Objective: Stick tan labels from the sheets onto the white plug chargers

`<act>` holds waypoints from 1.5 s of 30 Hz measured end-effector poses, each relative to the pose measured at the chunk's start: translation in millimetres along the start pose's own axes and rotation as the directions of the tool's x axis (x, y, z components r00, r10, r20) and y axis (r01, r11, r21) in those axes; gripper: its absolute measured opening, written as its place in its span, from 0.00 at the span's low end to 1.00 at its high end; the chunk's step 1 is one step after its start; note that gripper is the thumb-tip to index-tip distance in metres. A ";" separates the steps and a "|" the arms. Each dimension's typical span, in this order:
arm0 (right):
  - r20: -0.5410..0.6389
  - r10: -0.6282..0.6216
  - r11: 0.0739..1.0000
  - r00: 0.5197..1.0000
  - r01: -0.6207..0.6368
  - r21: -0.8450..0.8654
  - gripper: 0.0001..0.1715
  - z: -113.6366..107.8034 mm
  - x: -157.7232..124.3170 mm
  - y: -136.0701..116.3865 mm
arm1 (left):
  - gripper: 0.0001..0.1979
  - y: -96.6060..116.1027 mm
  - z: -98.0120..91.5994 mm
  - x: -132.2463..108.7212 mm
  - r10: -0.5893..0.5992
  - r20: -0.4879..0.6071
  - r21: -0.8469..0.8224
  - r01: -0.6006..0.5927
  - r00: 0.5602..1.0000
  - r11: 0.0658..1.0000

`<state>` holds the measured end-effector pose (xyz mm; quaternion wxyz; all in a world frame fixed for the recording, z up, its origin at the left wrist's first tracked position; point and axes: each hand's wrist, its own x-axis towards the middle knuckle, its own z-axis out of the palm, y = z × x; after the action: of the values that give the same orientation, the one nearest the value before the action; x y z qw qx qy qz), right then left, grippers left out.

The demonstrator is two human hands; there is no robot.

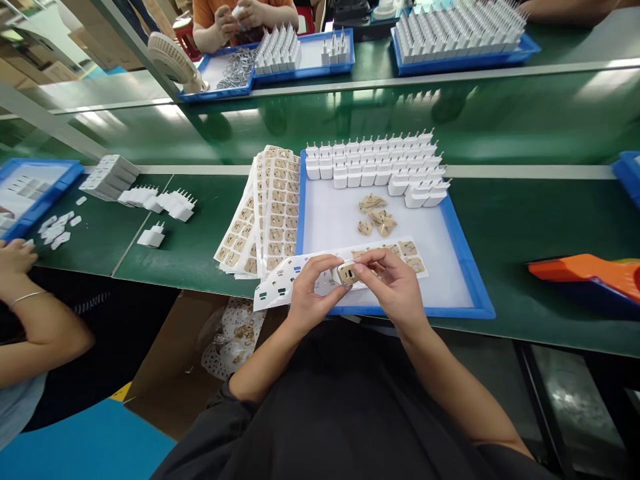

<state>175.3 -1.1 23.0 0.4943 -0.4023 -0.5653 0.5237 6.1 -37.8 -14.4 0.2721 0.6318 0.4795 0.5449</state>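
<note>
A white charger plug (343, 270) with a tan sticker on its port face is pinched in my left hand (316, 285). My right hand (393, 280) has thumb and fingers closed at the sticker's right edge; whether they grip the sticker or only press it I cannot tell. Beneath both hands lies a sticker sheet (417, 257), partly peeled, its left end bare with dark cut-outs. It rests across the front of a blue-rimmed tray (463, 250). Crumpled tan stickers (383, 222) lie in the tray, and rows of white chargers (367, 167) stand at its back, pins up.
Fanned sticker sheets (273, 207) lie left of the tray. Farther left are loose chargers (151, 235) and a co-worker's arm (43, 327). An orange tool or holder (585, 273) sits right. A cardboard box (167, 360) of scraps stands below. Another person's hands (237, 20) work across the bench.
</note>
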 end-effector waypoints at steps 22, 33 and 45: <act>-0.007 -0.257 0.849 0.966 0.222 -0.479 0.06 7.3 -1.0 -8.0 | 0.18 1.3 0.4 -1.3 0.010 -0.057 0.036 -0.007 0.998 0.999; 0.115 0.133 0.988 0.984 -0.141 0.064 0.22 13.1 -2.8 11.0 | 0.14 -4.6 3.6 -5.4 -0.044 -0.122 -0.129 0.028 0.992 0.991; 0.075 0.141 0.948 0.987 -0.156 0.277 0.07 20.8 -3.3 16.2 | 0.19 4.1 4.7 -0.3 0.311 -0.149 0.225 -0.274 0.938 0.935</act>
<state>154.5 -6.2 7.3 0.4899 -0.3548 -0.4664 0.6454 11.8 -38.9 -12.2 0.0772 0.6680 0.4551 0.5838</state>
